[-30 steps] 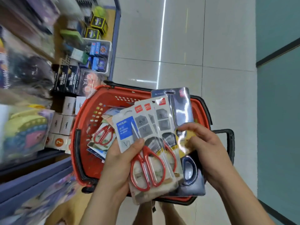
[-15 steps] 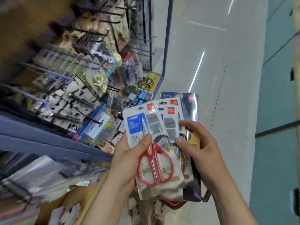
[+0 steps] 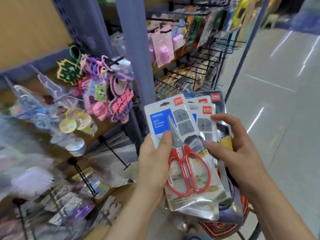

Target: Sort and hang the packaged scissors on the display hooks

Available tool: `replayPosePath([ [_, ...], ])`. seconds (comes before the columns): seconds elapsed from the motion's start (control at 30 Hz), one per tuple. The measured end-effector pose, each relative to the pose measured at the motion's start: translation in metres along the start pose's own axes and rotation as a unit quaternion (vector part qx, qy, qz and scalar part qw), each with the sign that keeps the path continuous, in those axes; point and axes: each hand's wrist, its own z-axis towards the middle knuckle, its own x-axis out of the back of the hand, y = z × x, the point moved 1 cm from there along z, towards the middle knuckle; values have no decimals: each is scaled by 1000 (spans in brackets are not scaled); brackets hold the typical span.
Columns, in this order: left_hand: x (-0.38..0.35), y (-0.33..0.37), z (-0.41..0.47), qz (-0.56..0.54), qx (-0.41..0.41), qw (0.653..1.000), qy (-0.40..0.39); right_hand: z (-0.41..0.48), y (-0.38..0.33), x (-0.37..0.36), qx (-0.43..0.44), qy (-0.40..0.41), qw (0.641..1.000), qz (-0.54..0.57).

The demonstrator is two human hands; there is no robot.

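I hold a fanned stack of packaged scissors (image 3: 187,144) in front of the display. The top pack has a blue HOME label and red-handled scissors. My left hand (image 3: 152,163) grips the stack from the left, thumb pressed on the top pack. My right hand (image 3: 232,149) holds the packs behind it at their right edge, fingers curled round them. A darker, larger pack (image 3: 220,101) sits at the back of the stack. Black display hooks (image 3: 195,70) stick out of the rack above the packs, some bare.
Colourful keychains and tags (image 3: 105,90) hang on hooks to the left, beside a blue shelf upright (image 3: 136,54). More hooks (image 3: 114,153) with shiny packets run along the lower left. The red basket (image 3: 223,227) shows below the packs. The tiled aisle floor (image 3: 277,104) lies on the right.
My view swung up from the red basket to the hook display. Both hands kept the same hold on the fanned packs, which rose with the view.
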Motion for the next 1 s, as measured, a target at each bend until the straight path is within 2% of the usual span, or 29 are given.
replayPosePath([
  [0.2, 89, 65, -52, 50, -170, 977, 115, -36, -25, -101, 110, -48, 986, -117],
  [0.3, 134, 93, -72, 47, -212, 961, 169, -45, -32, -155, 107, -68, 990, -68],
  [0.4, 171, 115, -91, 51, -247, 940, 232, -59, -43, -207, 109, -137, 985, -6],
  [0.53, 209, 138, -110, 50, -279, 913, 293, -69, -57, -251, 101, -262, 960, 13],
  [0.67, 232, 159, -122, 58, -306, 892, 327, -66, -71, -281, 125, -337, 932, -52],
  [0.73, 240, 171, -125, 48, -313, 886, 340, -61, -76, -297, 114, -371, 921, -31],
  [0.83, 252, 189, -129, 69, -318, 870, 370, -53, -86, -324, 93, -454, 886, -10],
  [1.0, 281, 216, -130, 116, -304, 846, 422, -35, -90, -369, 96, -497, 863, 8],
])
